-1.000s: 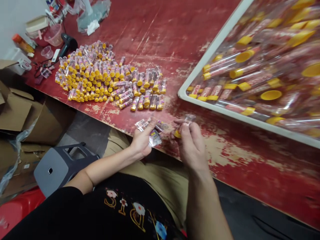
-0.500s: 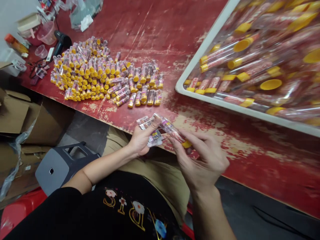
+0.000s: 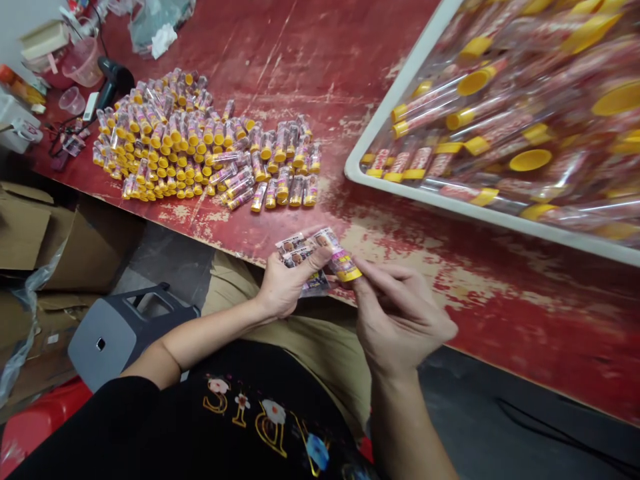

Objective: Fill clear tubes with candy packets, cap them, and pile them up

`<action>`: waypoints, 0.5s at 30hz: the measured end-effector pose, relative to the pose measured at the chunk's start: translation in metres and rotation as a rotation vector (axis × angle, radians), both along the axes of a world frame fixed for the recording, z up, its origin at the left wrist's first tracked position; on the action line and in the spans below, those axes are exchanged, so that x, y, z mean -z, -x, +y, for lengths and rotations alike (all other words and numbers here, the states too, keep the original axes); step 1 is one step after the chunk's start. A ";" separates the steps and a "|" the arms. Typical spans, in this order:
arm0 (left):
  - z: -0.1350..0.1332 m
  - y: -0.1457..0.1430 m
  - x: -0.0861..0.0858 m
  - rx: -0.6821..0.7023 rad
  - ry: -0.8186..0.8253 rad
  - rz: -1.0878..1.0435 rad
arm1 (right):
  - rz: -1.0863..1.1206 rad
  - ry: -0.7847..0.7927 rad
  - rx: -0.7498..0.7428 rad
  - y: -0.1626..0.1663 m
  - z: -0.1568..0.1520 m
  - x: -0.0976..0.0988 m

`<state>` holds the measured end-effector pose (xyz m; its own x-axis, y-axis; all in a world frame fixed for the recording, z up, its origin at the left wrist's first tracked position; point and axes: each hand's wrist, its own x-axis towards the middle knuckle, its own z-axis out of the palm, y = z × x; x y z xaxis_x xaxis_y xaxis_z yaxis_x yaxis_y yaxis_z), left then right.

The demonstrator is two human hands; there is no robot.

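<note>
We wear a black short-sleeved shirt (image 3: 185, 423); on its front, gold-outlined letters (image 3: 258, 427), white flowers (image 3: 275, 411), one blue flower (image 3: 317, 451); beyond it, tan cloth trousers (image 3: 320, 347).

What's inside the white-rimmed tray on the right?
The white-rimmed tray holds clear tubes with yellow ends, piled at mixed angles, reddish material showing through. The upper tubes cover the lower layers and the tray's floor.

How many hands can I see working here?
2. The left hand holds printed plastic wrappers, and the right hand pinches a yellow-capped tube, both near the edge of the red table.
</note>
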<state>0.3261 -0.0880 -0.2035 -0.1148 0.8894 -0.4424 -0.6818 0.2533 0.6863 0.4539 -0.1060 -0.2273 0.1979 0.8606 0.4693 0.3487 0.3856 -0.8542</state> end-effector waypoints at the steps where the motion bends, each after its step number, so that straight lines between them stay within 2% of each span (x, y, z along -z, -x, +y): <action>1: 0.000 0.001 0.000 0.008 -0.003 0.002 | -0.012 0.007 0.019 0.000 0.000 -0.001; 10: 0.001 0.004 0.001 0.033 0.027 0.038 | -0.093 0.036 0.108 0.007 0.005 -0.008; 15: 0.005 0.010 0.006 0.034 0.072 0.008 | -0.081 0.039 0.082 0.013 0.010 -0.005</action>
<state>0.3160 -0.0826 -0.2092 -0.0890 0.8587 -0.5047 -0.6662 0.3254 0.6710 0.4412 -0.0960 -0.2225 0.2314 0.8610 0.4528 0.4461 0.3197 -0.8359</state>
